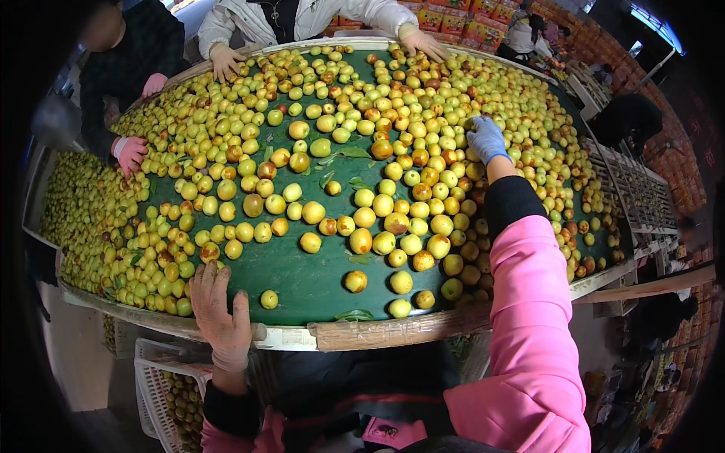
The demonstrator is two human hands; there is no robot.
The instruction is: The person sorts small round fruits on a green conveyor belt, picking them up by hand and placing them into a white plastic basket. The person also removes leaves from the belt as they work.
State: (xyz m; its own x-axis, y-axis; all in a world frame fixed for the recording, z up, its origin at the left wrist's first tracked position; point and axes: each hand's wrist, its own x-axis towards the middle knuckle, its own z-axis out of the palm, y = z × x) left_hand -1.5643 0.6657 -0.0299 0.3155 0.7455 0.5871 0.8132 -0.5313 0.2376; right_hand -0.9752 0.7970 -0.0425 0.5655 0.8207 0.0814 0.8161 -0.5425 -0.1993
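Observation:
Many yellow-green jujubes [363,217] with red-brown patches lie on a green sorting surface [283,283]. My left hand [221,311], in a thin pale glove, reaches over the near rim. Its thumb stands apart and its fingertips are at a red-brown blotched jujube [209,252]. My right hand [487,139], in a blue glove, is stretched far out, palm down on the dense fruit at right. What is under its palm and fingers is hidden. Loose green leaves [352,152] lie among the jujubes.
The near rim [396,334] is padded with taped cardboard. A white plastic crate [150,390] with fruit stands below at left. Across the table, a person's pale-gloved hands [225,61] touch fruit; another's pink-gloved hand [130,154] is at left. Stacked printed cartons [484,31] stand behind.

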